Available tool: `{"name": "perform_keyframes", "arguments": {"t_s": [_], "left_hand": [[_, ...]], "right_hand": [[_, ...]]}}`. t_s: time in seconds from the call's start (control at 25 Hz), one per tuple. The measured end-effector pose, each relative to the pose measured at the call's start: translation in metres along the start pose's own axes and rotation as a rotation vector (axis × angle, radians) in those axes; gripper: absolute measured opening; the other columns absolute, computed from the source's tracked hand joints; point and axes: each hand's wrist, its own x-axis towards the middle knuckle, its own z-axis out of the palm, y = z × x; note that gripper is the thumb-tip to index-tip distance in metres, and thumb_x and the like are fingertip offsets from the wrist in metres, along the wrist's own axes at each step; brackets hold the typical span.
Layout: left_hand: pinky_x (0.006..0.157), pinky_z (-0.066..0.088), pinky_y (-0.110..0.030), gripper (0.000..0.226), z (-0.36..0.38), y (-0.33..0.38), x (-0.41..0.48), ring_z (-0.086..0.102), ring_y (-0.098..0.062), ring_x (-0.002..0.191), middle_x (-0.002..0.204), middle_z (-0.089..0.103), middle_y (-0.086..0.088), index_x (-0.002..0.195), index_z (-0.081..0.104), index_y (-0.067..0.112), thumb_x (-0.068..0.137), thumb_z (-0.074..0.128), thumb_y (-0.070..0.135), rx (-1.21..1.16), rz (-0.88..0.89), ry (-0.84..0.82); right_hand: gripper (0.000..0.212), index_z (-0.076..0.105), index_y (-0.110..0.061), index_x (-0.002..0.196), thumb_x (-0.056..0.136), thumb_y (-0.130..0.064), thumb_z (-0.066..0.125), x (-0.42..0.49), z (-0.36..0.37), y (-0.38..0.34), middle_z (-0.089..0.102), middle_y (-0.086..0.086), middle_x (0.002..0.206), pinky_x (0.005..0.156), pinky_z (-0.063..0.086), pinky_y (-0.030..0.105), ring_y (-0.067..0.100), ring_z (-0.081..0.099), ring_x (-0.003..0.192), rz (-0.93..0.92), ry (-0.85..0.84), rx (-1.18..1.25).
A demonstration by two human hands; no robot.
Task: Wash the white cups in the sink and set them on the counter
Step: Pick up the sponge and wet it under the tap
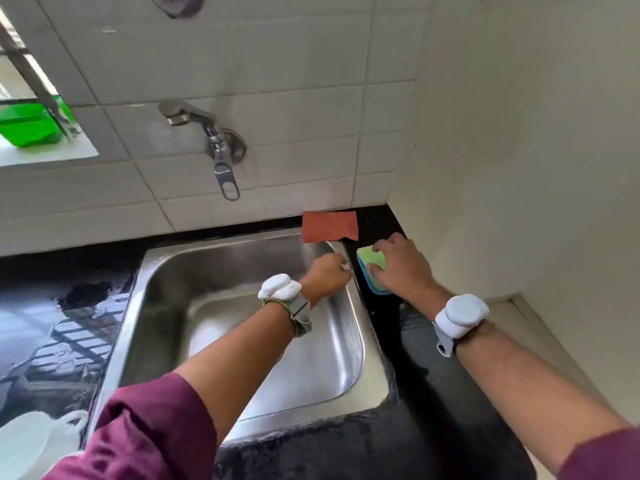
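Head view, looking down: my right hand [401, 268] is right of centre in the frame, fingers curled down over a green and blue rectangular sponge [372, 271] that lies on the black stone surface [433, 393] just beside the sink's right rim. The fingertips press on the sponge's top and near edge, so this hand is closed around it. My left hand [327, 277] is just to the left of the right one, close to it but not touching, and reaches over the right rim of the stainless steel sink [194, 271]. Its fingers are bunched together at the rim, and something small and pale shows at the fingertips, though I cannot tell what it is or whether I am gripping it. Both wrists carry white rounded wrist devices [460, 315] on grey straps, and maroon sleeves [145, 431] are pushed up my forearms at the bottom of the frame.

Beyond the hands, a flat reddish-brown rectangular cloth [329, 226] lies at the sink's far right corner against the wall. The sink basin looks empty of cups. White cups [31, 441] sit at the lower left corner of the frame, on the wet black surface left of the sink, blurred and partly cut off. A metal wall tap [214, 143] juts from the white tiled wall [277, 64] above the sink. At the upper left, a bright green plastic container [29, 126] rests on a window ledge.
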Motion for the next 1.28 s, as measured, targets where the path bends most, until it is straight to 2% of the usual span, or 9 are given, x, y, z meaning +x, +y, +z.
{"name": "perform_keyframes", "arguments": {"t_s": [0.2,0.32,0.52,0.68,0.84,0.92,1.04,1.16,1.28], "left_hand": [[0.084,0.053,-0.046,0.023,0.021,0.011,0.010,0.063,-0.030,0.085,0.087,0.061,-0.016,0.102,0.062,-0.005,0.082,0.050,-0.004,-0.318,-0.059,-0.043],[0.082,0.056,-0.053,0.024,0.030,0.013,0.011,0.066,-0.039,0.090,0.090,0.061,-0.023,0.099,0.060,-0.005,0.080,0.047,-0.009,-0.418,-0.085,-0.031],[0.061,0.059,-0.025,0.024,0.039,0.012,0.013,0.067,-0.027,0.076,0.081,0.063,-0.014,0.097,0.066,-0.005,0.078,0.052,-0.011,-0.424,-0.103,0.043],[0.066,0.060,-0.032,0.028,0.039,0.013,0.012,0.067,-0.029,0.071,0.079,0.061,-0.017,0.097,0.065,-0.006,0.082,0.042,-0.011,-0.508,-0.136,0.047],[0.080,0.059,-0.041,0.036,0.043,0.014,0.011,0.069,-0.038,0.083,0.098,0.066,-0.023,0.104,0.064,0.001,0.087,0.035,-0.010,-0.601,-0.201,0.003],[0.079,0.059,-0.041,0.030,0.046,0.016,0.010,0.070,-0.038,0.088,0.098,0.067,-0.023,0.095,0.065,0.004,0.088,0.038,-0.009,-0.642,-0.197,-0.014],[0.069,0.061,-0.033,0.027,0.047,0.016,0.009,0.070,-0.034,0.083,0.091,0.066,-0.018,0.084,0.063,0.007,0.088,0.042,-0.009,-0.698,-0.198,-0.010],[0.062,0.061,-0.028,0.028,0.048,0.017,0.010,0.069,-0.031,0.077,0.091,0.065,-0.016,0.090,0.063,0.005,0.089,0.039,-0.010,-0.700,-0.210,-0.004],[0.063,0.061,-0.030,0.025,0.049,0.018,0.011,0.069,-0.033,0.081,0.090,0.064,-0.018,0.094,0.063,0.000,0.089,0.040,-0.010,-0.677,-0.213,-0.001]], "right_hand": [[0.055,0.047,-0.019,0.128,0.082,-0.046,0.060,0.001,0.020,0.003,0.043,0.015,0.121,0.084,0.048,0.041,0.036,0.050,0.105,0.119,-0.053,-0.038],[0.052,0.046,-0.018,0.128,0.082,-0.039,0.061,0.003,0.027,0.000,0.044,0.017,0.121,0.083,0.046,0.041,0.035,0.050,0.104,0.144,-0.031,-0.012],[0.053,0.050,-0.017,0.126,0.079,-0.033,0.068,0.006,0.027,0.004,0.051,0.016,0.117,0.080,0.047,0.035,0.032,0.056,0.100,0.128,-0.038,0.085],[0.042,0.056,-0.016,0.115,0.076,-0.028,0.069,0.010,0.017,0.018,0.057,0.012,0.106,0.070,0.038,0.027,0.030,0.058,0.094,0.119,0.023,0.160],[0.041,0.055,-0.015,0.116,0.078,-0.027,0.067,0.010,0.017,0.017,0.055,0.013,0.107,0.071,0.042,0.029,0.031,0.058,0.094,0.127,0.027,0.098],[0.044,0.054,-0.014,0.119,0.079,-0.028,0.067,0.006,0.023,0.011,0.054,0.013,0.110,0.075,0.046,0.031,0.030,0.058,0.097,0.099,-0.008,0.078],[0.041,0.057,-0.014,0.117,0.079,-0.026,0.066,0.006,0.020,0.015,0.056,0.012,0.111,0.077,0.045,0.031,0.029,0.057,0.098,0.095,0.013,0.149],[0.039,0.057,-0.014,0.116,0.080,-0.027,0.066,0.010,0.014,0.022,0.055,0.011,0.109,0.074,0.041,0.029,0.028,0.057,0.097,0.110,0.062,0.132],[0.041,0.056,-0.013,0.119,0.082,-0.028,0.064,0.005,0.022,0.014,0.052,0.012,0.113,0.076,0.044,0.029,0.029,0.058,0.098,0.062,0.008,0.085]]}}
